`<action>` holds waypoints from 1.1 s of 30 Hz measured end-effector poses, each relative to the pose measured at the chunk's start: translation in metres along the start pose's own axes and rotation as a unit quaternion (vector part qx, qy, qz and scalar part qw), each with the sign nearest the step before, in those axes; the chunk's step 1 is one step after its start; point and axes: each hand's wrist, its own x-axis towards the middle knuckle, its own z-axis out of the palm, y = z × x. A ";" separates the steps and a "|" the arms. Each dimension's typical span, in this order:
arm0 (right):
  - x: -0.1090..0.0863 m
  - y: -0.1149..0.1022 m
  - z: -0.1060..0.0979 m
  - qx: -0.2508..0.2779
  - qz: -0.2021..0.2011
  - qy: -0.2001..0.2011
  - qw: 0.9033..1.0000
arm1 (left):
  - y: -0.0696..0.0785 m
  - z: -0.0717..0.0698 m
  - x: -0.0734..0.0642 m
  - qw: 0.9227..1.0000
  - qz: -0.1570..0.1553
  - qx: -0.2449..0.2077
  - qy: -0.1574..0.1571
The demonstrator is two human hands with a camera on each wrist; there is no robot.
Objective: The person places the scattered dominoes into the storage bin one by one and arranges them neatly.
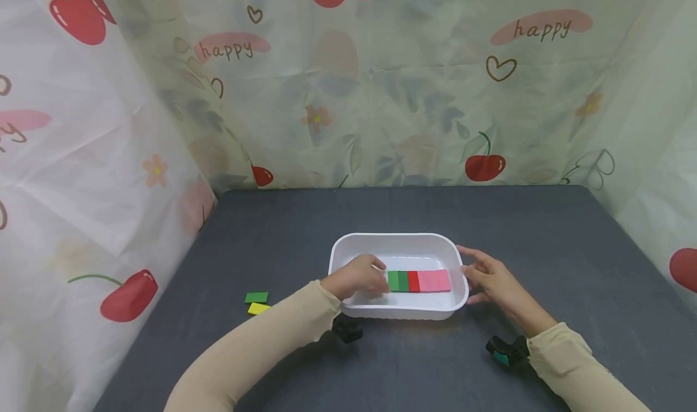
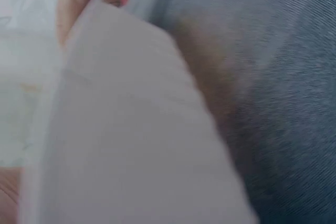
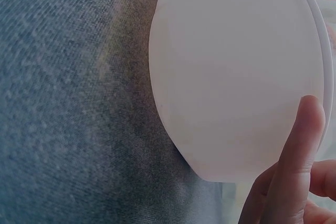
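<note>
From my screen, left hand (image 1: 359,277) inside white tray (image 1: 403,313), near tile row (image 1: 419,281), grip I cannot tell, right hand (image 1: 492,283) unclenched, touching tray's end.

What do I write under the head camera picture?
Left hand inside a white, rounded rectangular tray, beside flat green, red and pink tiles; right hand at the tray's edge.

Tabletop (image 1: 283,224): dark grey-blue, woven texture shown in both wrist views, far corners rounded. Far edge is backed by the rear curtain (image 1: 381,140); sides are flanked by a left curtain panel (image 1: 81,218) and a right curtain panel (image 1: 661,176). Light fabric is printed with red cherries (image 1: 485,167), brown heart outlines (image 1: 501,68), orange flowers (image 1: 317,118). "happy" lettering (image 1: 541,28) is set on pink patches, twice at rear. Left panel is visibly creased.
</note>
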 end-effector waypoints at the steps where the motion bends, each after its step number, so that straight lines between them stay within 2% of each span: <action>1: 0.000 0.000 0.000 0.001 0.001 0.000 1.000 | 0.000 -0.004 -0.001 1.000 0.004 -0.010 -0.001; 5: 0.000 0.000 0.000 0.002 0.000 0.000 1.000 | 0.005 -0.027 -0.012 0.998 0.020 -0.053 -0.009; 7: 0.001 0.000 0.000 0.002 0.000 0.000 1.000 | 0.008 -0.042 -0.022 0.998 0.027 -0.065 -0.004; 10: 0.001 0.001 0.000 0.002 0.001 0.001 1.000 | 0.007 -0.066 -0.039 0.996 0.046 -0.073 0.012; 14: 0.001 0.001 0.001 0.002 0.002 0.002 1.000 | -0.004 -0.097 -0.059 0.995 0.063 -0.070 0.043; 19: 0.000 0.000 0.002 0.003 -0.007 0.003 1.000 | -0.029 -0.130 -0.082 0.991 0.080 -0.069 0.077; 23: 0.000 0.000 0.002 0.004 -0.008 0.000 1.000 | -0.055 -0.147 -0.101 0.989 0.087 -0.070 0.095; 27: 0.000 0.000 0.002 0.001 -0.007 0.000 1.000 | -0.079 -0.155 -0.115 0.989 0.082 -0.077 0.101; 33: 0.001 0.000 0.001 0.002 -0.006 0.000 1.000 | -0.112 -0.159 -0.121 0.989 0.041 -0.055 0.134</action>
